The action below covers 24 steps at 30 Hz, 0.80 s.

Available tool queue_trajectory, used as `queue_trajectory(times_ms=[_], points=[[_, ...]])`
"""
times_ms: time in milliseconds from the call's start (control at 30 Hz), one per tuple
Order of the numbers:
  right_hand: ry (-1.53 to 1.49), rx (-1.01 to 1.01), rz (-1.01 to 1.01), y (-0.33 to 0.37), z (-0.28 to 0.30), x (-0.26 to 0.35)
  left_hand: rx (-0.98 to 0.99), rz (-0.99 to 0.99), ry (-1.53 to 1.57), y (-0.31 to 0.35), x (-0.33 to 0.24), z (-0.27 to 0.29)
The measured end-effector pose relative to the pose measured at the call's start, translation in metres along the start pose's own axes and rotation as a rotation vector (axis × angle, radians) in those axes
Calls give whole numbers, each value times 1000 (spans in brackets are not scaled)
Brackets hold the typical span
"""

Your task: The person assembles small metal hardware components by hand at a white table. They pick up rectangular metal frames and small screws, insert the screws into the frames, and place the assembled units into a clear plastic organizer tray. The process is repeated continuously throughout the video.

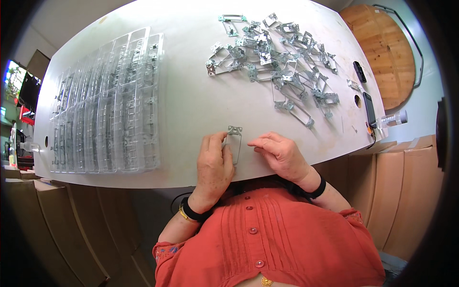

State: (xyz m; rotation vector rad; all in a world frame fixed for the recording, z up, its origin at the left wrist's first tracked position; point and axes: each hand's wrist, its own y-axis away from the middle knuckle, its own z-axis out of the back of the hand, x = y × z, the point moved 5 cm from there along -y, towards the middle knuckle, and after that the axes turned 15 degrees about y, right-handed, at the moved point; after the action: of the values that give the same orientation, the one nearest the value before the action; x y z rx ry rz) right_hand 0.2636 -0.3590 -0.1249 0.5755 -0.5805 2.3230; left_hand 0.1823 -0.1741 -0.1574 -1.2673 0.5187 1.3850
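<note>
My left hand (pixel 213 165) is closed on a slim metal wire-frame bracket (pixel 234 130). The bracket stands lengthwise away from me near the front of the table, its plate end pointing to the far side. My thumb lies along the near part of its wire side and hides some of it. Just to the right, my right hand (pixel 278 152) has its fingers drawn together toward the bracket, with a small gap between. Whether a tiny piece sits in those fingertips is hidden.
A loose heap of similar metal brackets (pixel 287 71) spreads over the far right of the white table (pixel 186 110). Stacked clear plastic trays (pixel 160 95) filled with metal parts lie at left. A phone (pixel 369 109) and a clear bottle (pixel 393 119) are by the right edge.
</note>
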Motion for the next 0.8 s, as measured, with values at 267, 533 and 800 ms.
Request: queue_trajectory(times_ms=[267,533,800], points=[[6,-15,-15,0,-5,-4,-3,-50,-61,4,-5,-5],[-18,2,-44,-1,-4,-5,11,-118,-186,9,-15,-3],[-107,-120,-119,-8,10,-7,69,-141,-211,12,-15,-3]])
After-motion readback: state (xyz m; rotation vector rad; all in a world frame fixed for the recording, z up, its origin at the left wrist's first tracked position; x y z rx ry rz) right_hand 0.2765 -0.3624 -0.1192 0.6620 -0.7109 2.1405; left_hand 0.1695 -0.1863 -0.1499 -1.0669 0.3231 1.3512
